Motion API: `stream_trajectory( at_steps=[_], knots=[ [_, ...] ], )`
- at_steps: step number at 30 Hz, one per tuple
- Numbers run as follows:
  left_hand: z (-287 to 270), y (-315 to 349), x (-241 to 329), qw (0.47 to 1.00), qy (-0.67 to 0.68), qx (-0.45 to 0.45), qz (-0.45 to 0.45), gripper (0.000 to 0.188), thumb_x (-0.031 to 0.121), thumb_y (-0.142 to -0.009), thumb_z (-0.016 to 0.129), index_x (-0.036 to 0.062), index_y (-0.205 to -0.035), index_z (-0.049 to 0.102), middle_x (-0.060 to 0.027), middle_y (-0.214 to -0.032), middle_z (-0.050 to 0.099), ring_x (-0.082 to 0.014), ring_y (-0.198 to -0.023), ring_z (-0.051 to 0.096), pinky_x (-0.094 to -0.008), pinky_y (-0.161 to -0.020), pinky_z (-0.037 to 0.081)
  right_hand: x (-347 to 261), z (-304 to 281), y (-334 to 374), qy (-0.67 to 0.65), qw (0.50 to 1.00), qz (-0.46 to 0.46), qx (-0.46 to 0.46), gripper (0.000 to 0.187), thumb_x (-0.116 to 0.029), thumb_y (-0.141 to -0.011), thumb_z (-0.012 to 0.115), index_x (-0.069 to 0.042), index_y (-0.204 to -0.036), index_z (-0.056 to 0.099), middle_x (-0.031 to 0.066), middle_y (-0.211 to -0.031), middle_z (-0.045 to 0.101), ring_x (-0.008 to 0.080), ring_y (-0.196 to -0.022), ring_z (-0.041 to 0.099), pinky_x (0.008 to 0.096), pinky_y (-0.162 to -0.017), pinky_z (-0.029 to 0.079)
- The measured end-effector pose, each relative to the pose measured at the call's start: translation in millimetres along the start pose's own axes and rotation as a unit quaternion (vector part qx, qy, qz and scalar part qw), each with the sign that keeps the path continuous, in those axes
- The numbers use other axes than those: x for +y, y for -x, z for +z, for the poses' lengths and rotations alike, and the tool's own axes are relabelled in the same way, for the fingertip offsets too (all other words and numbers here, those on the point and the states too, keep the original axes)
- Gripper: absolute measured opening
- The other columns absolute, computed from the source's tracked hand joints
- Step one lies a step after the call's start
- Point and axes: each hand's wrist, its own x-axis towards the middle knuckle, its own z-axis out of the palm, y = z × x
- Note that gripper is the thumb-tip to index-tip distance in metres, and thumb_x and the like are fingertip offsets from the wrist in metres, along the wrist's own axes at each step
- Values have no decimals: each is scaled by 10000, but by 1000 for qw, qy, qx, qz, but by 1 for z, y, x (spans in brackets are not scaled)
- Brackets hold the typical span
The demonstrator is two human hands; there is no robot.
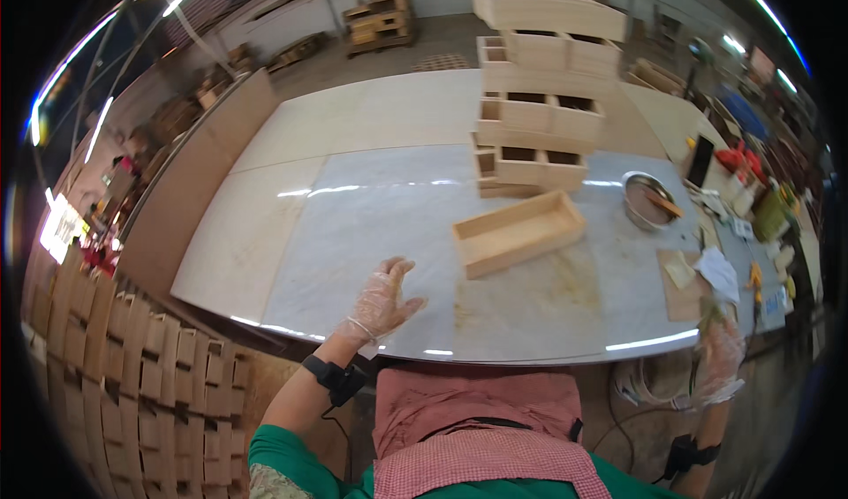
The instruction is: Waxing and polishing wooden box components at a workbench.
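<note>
My left hand (382, 303), in a clear plastic glove, is held over the near part of the table with its fingers apart and nothing in them. My right hand (723, 358), gloved too, is at the table's near right edge, just below a crumpled white cloth (717, 274). Its fingers are blurred, and I cannot make out whether they grip anything. A shallow, open-topped rectangular box (523, 252) of pale wood lies at an angle right of my left hand, touched by neither hand. Beyond it rises a stack of similar wooden boxes (539, 111).
A metal bowl (647, 221) with a wooden-handled tool stands at the right. Beside it are a brown board (676, 309), bottles and a black upright object (700, 162). A tall wooden panel (199, 168) borders the table's left side. Stacked wooden pieces (146, 375) fill the lower left.
</note>
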Motion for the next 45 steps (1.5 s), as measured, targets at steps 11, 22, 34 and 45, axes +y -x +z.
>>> stream_trajectory(
  at_steps=[11, 22, 34, 45],
  knots=[
    [75, -65, 24, 997, -53, -59, 26, 676, 167, -747, 733, 65, -1337, 419, -200, -1362, 429, -400, -1175, 491, -440, -954, 457, -35, -16, -71, 281, 958, -59, 25, 295, -154, -886, 585, -95, -1170, 636, 142, -1119, 642, 295, -1033, 600, 350, -904, 457],
    [88, -91, 19, 990, -28, -108, 83, 473, 22, -729, 706, 8, -1164, 522, -209, -1162, 553, -409, -1003, 581, -441, -802, 519, 32, 91, -264, 599, 786, -120, -93, 300, -326, -896, 525, -94, -1043, 646, 157, -1018, 663, 328, -943, 640, 407, -812, 505],
    [88, -93, 15, 989, -21, -98, 110, 365, 1, -637, 725, 32, -945, 531, -139, -1013, 569, -358, -892, 589, -428, -680, 515, 76, 108, -303, 712, 690, -77, -104, 257, -187, -861, 500, -14, -896, 687, 200, -970, 676, 338, -930, 660, 417, -832, 518],
    [59, -81, 61, 979, 177, -104, 2, 287, 112, -746, 717, 6, -975, 581, -130, -887, 585, -289, -789, 585, -359, -675, 476, 57, 69, -253, 621, 756, -198, -68, 231, -235, -861, 558, -92, -1006, 667, 155, -994, 667, 337, -946, 627, 401, -836, 487]
  ],
)
